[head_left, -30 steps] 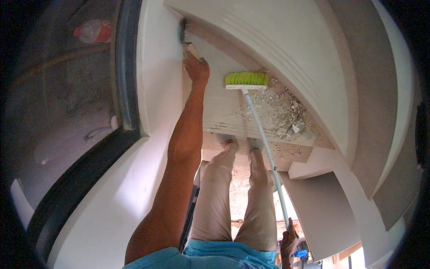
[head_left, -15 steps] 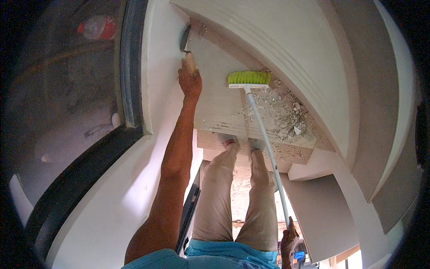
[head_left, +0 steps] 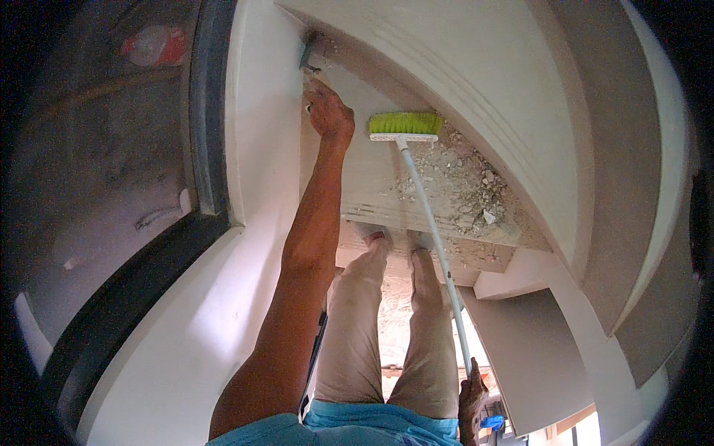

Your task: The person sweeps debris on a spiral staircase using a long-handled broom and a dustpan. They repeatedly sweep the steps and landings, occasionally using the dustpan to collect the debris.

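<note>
My left hand (head_left: 327, 113) reaches far forward, closed around the pale handle of a trowel (head_left: 306, 56). The trowel's dark blade is at the wall in the far corner of the step, on edge. At the lower right, my right hand (head_left: 472, 401) is by the upper end of a broom's pale pole, its fingers partly hidden and seemingly wrapped round it. The broom (head_left: 405, 125) has bright green bristles and a white head, which rests on the step left of a heap of rubble (head_left: 476, 186).
A curved pale stair riser (head_left: 461, 67) bounds the step on the right. A white wall (head_left: 260, 134) and dark window frame (head_left: 212, 111) stand on the left. Beyond the glass lies a bottle with red parts (head_left: 154, 46). My feet are on a lower dusty step (head_left: 468, 253).
My left hand has turned at the wrist and shifted slightly up and right, with the trowel's blade pushed further into the corner. The broom stays about where it was.
</note>
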The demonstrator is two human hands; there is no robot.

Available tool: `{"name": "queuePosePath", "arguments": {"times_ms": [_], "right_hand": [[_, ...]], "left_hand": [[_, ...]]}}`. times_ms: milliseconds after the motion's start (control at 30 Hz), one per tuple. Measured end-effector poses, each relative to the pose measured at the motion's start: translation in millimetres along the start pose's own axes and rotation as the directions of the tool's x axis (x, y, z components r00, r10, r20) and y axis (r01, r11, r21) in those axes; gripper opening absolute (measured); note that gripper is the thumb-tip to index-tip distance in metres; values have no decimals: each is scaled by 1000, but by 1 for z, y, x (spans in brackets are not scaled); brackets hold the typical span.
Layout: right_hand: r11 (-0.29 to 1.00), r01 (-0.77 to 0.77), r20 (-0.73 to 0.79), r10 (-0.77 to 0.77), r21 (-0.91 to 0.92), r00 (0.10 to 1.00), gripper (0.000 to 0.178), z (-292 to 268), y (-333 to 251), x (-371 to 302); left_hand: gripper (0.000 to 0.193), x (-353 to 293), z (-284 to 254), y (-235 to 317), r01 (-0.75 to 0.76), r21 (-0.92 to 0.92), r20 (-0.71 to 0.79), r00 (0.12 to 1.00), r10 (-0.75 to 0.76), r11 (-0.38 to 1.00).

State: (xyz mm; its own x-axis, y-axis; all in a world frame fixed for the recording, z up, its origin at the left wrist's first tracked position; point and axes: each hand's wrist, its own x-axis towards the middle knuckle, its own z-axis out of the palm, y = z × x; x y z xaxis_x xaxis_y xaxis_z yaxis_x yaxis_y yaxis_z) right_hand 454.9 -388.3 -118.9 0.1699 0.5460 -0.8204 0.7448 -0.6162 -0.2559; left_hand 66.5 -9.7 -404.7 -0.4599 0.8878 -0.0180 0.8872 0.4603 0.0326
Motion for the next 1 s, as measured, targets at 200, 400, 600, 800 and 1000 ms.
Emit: {"name": "queuePosePath", "arguments": {"times_ms": [200,400,600,800,1000], "right_hand": [[990,137,-94,-140,-40,986,65,11,16,1],[995,65,-73,-70,-70,995,66,12,12,6],[995,14,-49,-19,-103,999,66,17,19,7],[995,8,-48,-13,-101,999,65,17,18,9],[998,41,-15,-40,42,999,47,-7,22,2]], "left_hand": [[86,1,-14,11,60,115,103,992,-72,992],[85,-3,-26,-1,-32,113,150,989,15,993],[84,-9,-30,-21,-110,86,94,990,101,990],[72,-37,-55,-32,-101,-9,275,956,100,995],[63,-70,-54,-65,-138,-210,15,989,144,968]]}}
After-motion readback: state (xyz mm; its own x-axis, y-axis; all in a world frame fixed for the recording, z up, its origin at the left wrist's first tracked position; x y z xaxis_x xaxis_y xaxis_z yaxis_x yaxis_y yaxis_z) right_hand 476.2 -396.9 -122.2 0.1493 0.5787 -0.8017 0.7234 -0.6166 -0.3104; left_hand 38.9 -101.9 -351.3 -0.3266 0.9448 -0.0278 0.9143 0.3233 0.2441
